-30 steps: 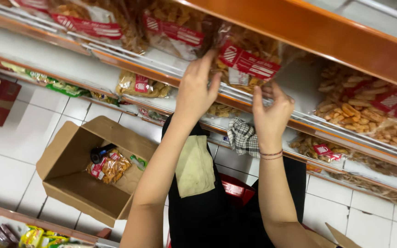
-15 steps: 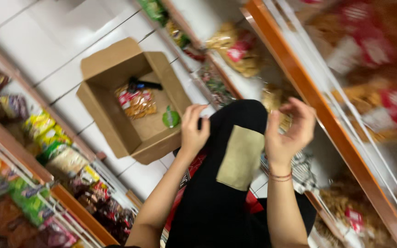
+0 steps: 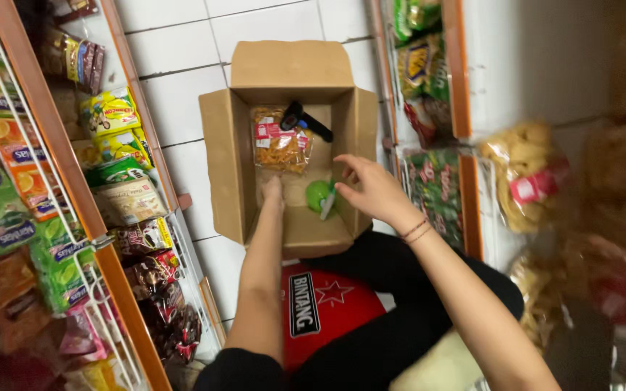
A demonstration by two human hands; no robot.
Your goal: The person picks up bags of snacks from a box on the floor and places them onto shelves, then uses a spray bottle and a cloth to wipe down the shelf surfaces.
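Clear snack bag [image 3: 280,141] lies flat in the open cardboard box [image 3: 220,166], just beyond the left hand [image 3: 272,194], whose grip cannot be told. Right hand [image 3: 371,190] spread, empty, just right of a green object [image 3: 319,195]. Black tool [image 3: 306,120] beyond both hands.

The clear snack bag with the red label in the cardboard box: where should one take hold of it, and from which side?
Probably the near bottom edge of the snack bag, taken from above. It lies flat on the floor of the open box, and that edge is bare, right before the left hand. A black tool lies at its far corner, and the right hand hovers by a green object.
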